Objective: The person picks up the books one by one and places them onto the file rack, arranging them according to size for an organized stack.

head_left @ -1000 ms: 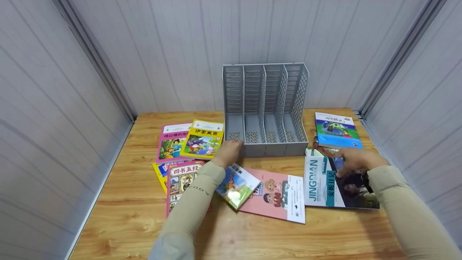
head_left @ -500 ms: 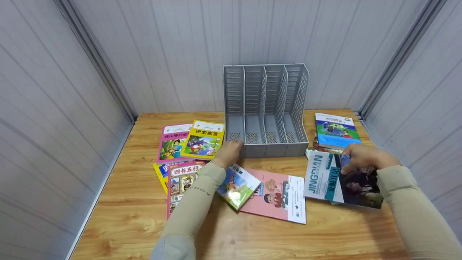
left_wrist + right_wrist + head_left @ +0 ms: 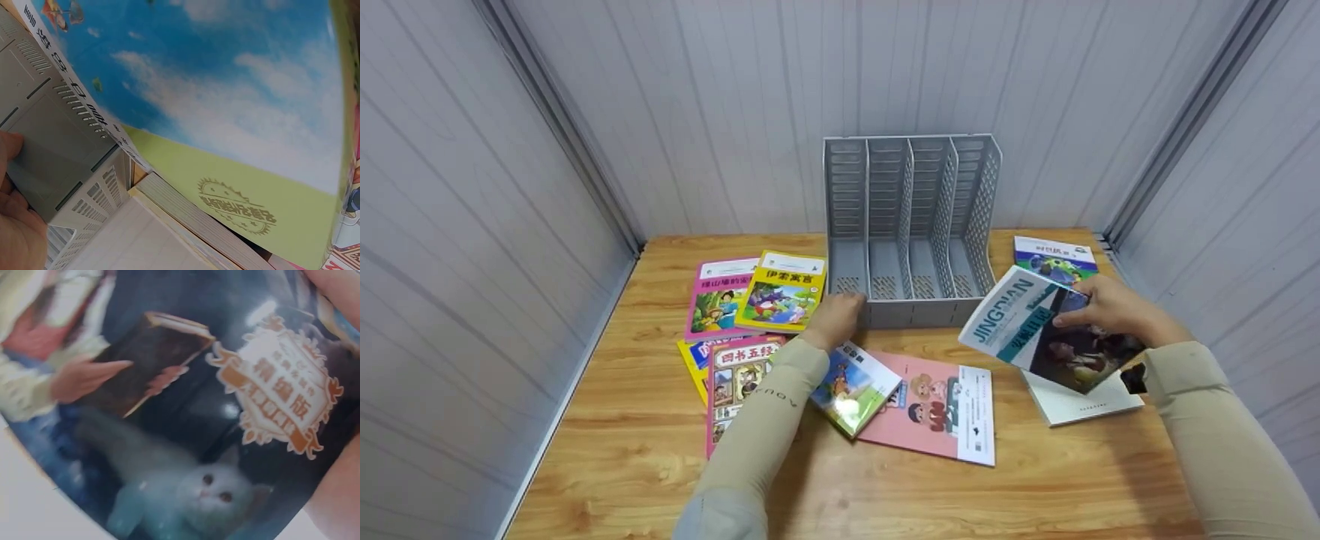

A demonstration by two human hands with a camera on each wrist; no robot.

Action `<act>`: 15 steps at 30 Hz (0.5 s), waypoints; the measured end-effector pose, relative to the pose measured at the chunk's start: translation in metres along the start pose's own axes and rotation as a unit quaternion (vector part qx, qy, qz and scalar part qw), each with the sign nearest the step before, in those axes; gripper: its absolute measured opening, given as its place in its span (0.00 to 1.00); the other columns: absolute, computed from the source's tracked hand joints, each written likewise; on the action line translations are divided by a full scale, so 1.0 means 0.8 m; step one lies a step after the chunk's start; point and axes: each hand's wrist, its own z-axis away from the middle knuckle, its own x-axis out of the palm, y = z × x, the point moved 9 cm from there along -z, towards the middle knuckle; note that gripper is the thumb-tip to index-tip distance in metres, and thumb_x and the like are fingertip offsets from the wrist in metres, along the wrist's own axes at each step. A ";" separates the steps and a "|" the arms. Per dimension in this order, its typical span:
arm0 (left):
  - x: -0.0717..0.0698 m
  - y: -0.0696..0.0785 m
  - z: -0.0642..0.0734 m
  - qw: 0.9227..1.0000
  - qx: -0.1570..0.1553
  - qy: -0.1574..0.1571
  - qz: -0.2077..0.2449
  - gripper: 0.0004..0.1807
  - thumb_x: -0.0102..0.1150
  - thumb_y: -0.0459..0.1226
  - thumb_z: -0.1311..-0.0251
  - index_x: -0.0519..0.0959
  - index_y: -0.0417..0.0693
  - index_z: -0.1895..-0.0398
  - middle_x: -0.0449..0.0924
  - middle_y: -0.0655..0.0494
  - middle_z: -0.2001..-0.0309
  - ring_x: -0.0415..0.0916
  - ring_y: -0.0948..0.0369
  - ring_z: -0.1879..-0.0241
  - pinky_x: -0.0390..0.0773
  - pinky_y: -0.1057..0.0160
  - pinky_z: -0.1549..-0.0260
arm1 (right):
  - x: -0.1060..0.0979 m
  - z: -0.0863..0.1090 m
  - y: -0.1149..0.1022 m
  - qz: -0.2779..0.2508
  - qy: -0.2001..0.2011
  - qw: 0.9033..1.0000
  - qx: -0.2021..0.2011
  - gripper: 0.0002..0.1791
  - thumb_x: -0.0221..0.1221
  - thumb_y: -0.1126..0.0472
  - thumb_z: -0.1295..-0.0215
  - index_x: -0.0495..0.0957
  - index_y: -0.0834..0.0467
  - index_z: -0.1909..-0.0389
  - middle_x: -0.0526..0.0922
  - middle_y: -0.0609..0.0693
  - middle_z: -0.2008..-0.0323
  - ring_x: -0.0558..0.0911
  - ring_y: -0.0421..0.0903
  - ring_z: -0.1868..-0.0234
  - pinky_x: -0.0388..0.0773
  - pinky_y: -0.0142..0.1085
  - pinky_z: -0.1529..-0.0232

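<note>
My left hand grips the front left edge of a grey file rack; in the left wrist view its fingers lie against the rack's wall. My right hand pinches a dark book with a white and teal strip, thumb on its cover. Held tilted, the book hangs above a white book. In the right wrist view its cover shows a white cat and fills most of the picture. A blue and green book lies just below my left hand, on a pink book.
Several books lie at the left, among them a yellow one, a magenta one and a red-bordered one. At the back right, a blue-covered book is partly covered by the held one. Panel walls enclose the wooden table.
My right hand has lifted the dark book off the pile and turned it, its left end rising toward the rack. The white book beneath has come into sight. My left hand stays on the rack.
</note>
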 end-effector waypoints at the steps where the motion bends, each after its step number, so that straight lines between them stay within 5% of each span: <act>1: 0.000 0.000 0.000 1.000 0.004 0.005 -0.003 0.15 0.52 0.28 0.20 0.83 0.40 0.39 0.89 0.42 0.43 0.88 0.44 0.44 0.85 0.46 0.37 | -0.001 0.000 -0.001 -0.003 0.010 1.000 -0.006 0.16 0.75 0.61 0.33 0.90 0.68 0.52 0.92 0.64 0.52 0.83 0.43 0.61 0.79 0.29 0.61; 15: -0.007 0.005 0.005 1.000 0.011 0.014 -0.007 0.16 0.51 0.28 0.20 0.83 0.40 0.38 0.89 0.41 0.42 0.88 0.44 0.44 0.85 0.47 0.38 | -0.004 0.000 0.008 -0.079 0.136 0.987 0.021 0.21 0.76 0.54 0.32 0.89 0.68 0.50 0.92 0.63 0.49 0.83 0.40 0.60 0.80 0.26 0.60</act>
